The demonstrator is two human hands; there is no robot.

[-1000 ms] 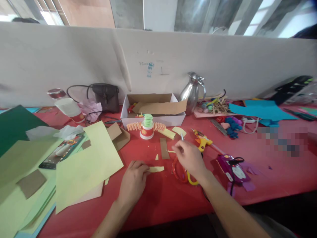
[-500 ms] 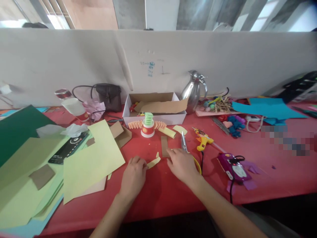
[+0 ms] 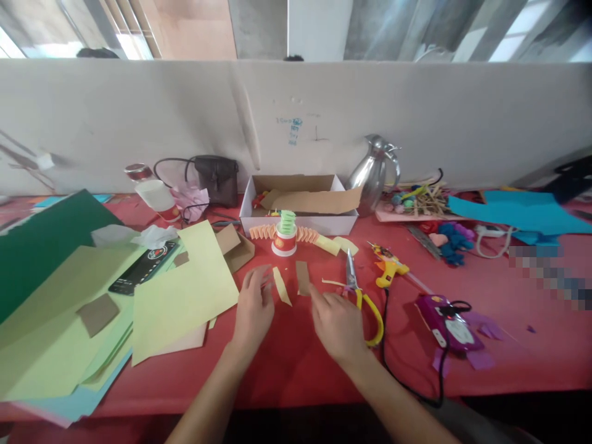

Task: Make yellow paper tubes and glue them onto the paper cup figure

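Right hand (image 3: 340,324): index finger reaching far and left, its tip at the near right edge of the card strip, the others bent; whether it grips anything cannot be told.
Left hand (image 3: 254,303): fingers loosely bent and parted, blurred at the tips, nothing seen in hold; just left of the yellow strip, contact unclear.
Scissors (image 3: 370,308): right of the right hand, yellow handles near, blades pointing far and slightly left.
Yellow strip (image 3: 282,287): flat on the red table (image 3: 287,370), between the hands and a little beyond; long axis near to far, slanted, far end left, tapered near end right.
Card strip (image 3: 302,276): right of the yellow strip, long axis almost straight near to far, far end leaning slightly left.
Glue gun (image 3: 392,271): right of the scissors, nozzle pointing far and left.
Cup (image 3: 283,242): beyond both strips, upright, green folds (image 3: 287,221) rising from it, orange folds (image 3: 261,232) sticking out left and right.
White box (image 3: 300,223): behind the cup, long axis left to right.
Jug (image 3: 370,176): upright, right of the box.
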